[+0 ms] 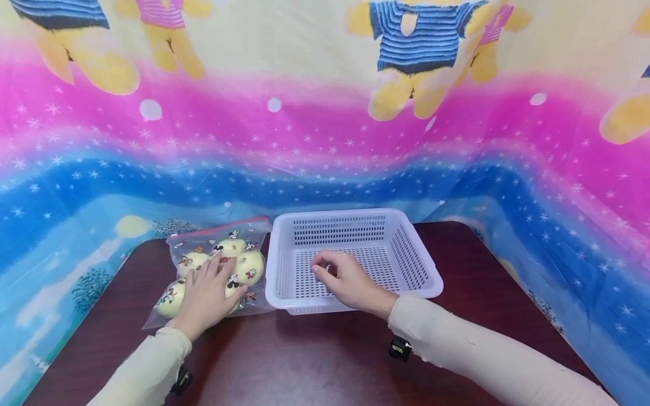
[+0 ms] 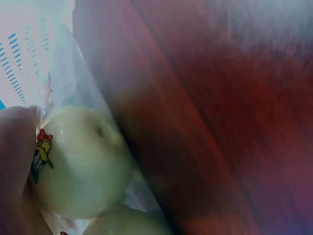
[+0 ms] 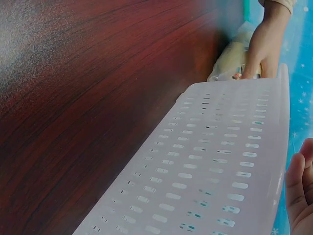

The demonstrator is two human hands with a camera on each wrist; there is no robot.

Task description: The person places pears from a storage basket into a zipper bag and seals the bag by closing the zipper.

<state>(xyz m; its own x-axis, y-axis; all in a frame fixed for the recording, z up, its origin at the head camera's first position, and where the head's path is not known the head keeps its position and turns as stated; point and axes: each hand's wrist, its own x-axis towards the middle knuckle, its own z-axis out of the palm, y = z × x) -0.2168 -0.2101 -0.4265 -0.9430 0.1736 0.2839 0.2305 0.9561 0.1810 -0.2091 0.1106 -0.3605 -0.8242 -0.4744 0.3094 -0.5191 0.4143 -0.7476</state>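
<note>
My left hand (image 1: 205, 296) lies flat with spread fingers on a clear zip bag (image 1: 244, 234) of several pale green apples (image 1: 251, 266) printed with cartoon stickers. The left wrist view shows one apple (image 2: 83, 166) close up through the plastic, with a finger (image 2: 14, 161) against it. To the right of the bag stands a white perforated basket (image 1: 355, 215). My right hand (image 1: 345, 279) rests inside it on the bottom, fingers loosely curled, holding nothing that I can see. The right wrist view shows the basket wall (image 3: 210, 171), my right fingertips (image 3: 301, 196) and the left hand (image 3: 266, 44) beyond.
The bag and basket sit on a dark red-brown table (image 1: 315, 355). A colourful cloth with bears and stars (image 1: 325, 141) hangs behind and around the table's far and side edges. A small black clip (image 1: 400, 348) sits under my right sleeve.
</note>
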